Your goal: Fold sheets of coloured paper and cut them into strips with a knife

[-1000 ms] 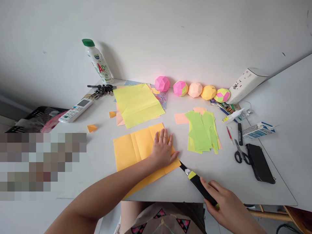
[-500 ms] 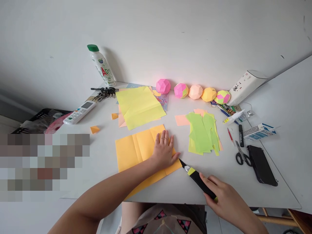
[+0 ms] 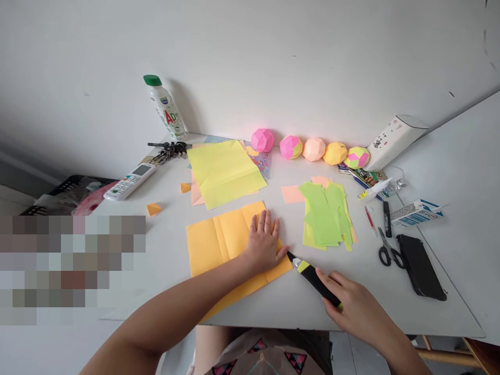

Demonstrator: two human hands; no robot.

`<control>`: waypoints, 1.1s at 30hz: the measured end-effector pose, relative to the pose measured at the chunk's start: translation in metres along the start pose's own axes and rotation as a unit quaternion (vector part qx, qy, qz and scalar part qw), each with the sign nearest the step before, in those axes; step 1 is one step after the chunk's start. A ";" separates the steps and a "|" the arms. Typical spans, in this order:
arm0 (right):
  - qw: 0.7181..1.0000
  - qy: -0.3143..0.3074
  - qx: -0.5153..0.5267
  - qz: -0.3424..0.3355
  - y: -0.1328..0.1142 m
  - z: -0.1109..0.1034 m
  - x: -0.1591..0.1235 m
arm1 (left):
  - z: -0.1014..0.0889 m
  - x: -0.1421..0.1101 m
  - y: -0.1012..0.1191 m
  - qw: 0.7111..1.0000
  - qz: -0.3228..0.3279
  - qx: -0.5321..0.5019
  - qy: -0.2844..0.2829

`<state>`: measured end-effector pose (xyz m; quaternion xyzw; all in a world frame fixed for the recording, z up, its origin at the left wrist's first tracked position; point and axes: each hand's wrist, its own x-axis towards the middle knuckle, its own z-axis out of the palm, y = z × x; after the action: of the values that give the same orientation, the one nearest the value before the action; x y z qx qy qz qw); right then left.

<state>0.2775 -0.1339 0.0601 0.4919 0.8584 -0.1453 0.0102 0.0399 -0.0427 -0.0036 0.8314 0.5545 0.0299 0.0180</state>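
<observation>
Creased orange paper point(image 3: 207, 247) lies near the front edge of the table. My left hand point(image 3: 263, 242) rests flat on its right part, fingers spread and thumb pointing right. In my right hand point(image 3: 347, 302) is a black and yellow-green utility knife point(image 3: 318, 284), its fingers wrapped round the handle. The blade tip is at the right edge of the orange paper, close to my left thumb. Whether it touches the paper I cannot tell. A pile of green paper strips point(image 3: 324, 213) lies beyond the knife, and yellow paper point(image 3: 226, 172) lies behind the orange sheet.
Several faceted paper balls point(image 3: 313, 149) line the wall. To the right are scissors point(image 3: 386, 252), a black phone-like object point(image 3: 422, 268), a marker point(image 3: 387, 219) and a small box point(image 3: 416, 212). On the left are a remote control point(image 3: 130, 182), keys point(image 3: 172, 151) and a bottle point(image 3: 167, 112).
My right hand and the knife have shifted slightly left and up, towards the orange paper. My left hand stays in place on the paper. The whole view has shifted a little.
</observation>
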 end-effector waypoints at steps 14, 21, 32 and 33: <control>1.000 0.017 -0.005 -0.001 0.000 -0.006 0.017 | 0.003 0.000 -0.001 1.000 0.002 -0.009 0.013; 1.000 -0.002 -0.008 0.009 0.000 -0.009 0.028 | 0.006 0.000 -0.001 1.000 0.008 -0.006 0.027; 0.999 -0.017 0.008 0.025 0.002 -0.011 0.038 | 0.001 0.006 -0.029 0.997 0.050 0.003 0.059; 0.999 -0.015 0.013 0.025 0.003 -0.010 0.037 | 0.002 0.007 -0.034 0.996 0.057 0.011 0.061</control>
<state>0.2619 -0.0988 0.0633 0.5108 0.8437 -0.1636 0.0204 0.0116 -0.0233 -0.0078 0.8584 0.5067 0.0749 -0.0269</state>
